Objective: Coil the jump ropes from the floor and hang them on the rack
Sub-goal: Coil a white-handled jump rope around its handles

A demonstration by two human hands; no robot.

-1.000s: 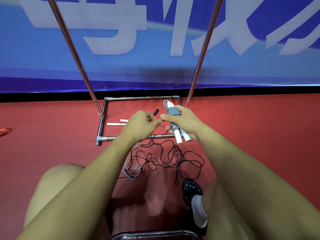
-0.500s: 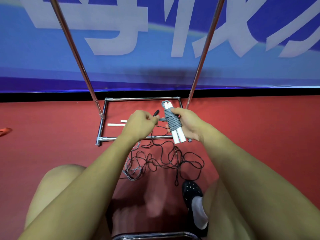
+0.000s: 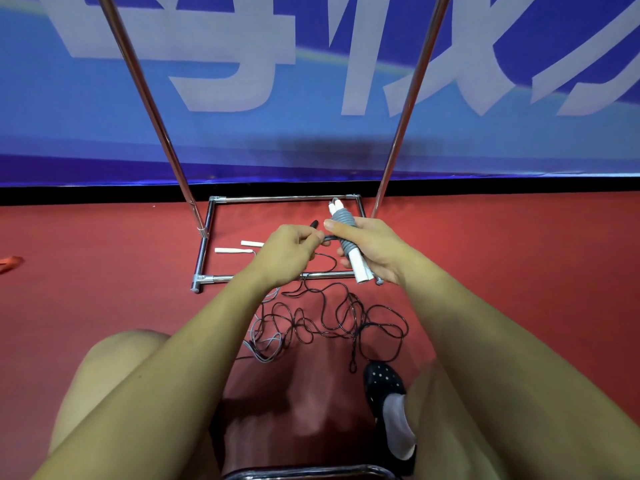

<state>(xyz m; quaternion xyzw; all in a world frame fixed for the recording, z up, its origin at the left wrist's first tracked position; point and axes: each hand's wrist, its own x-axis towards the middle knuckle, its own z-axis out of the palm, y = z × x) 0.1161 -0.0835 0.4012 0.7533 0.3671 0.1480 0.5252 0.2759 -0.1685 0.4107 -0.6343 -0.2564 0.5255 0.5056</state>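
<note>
We have one gray rope [image 3: 345,227] almost wound around its white handles. Our right hand [image 3: 372,247] grips the bundle above the rack [image 3: 204,251] base. Our left hand [image 3: 289,249] pinches the loose end beside it. Two more ropes [image 3: 332,317] lie tangled near the rack, and nothing hangs yet.

Two hands [image 3: 287,252] [image 3: 372,249], three jump ropes [image 3: 348,242] [image 3: 332,320] [image 3: 265,344] (one coiled, two loose), one rack [image 3: 207,277], one shoe [image 3: 384,382].
</note>
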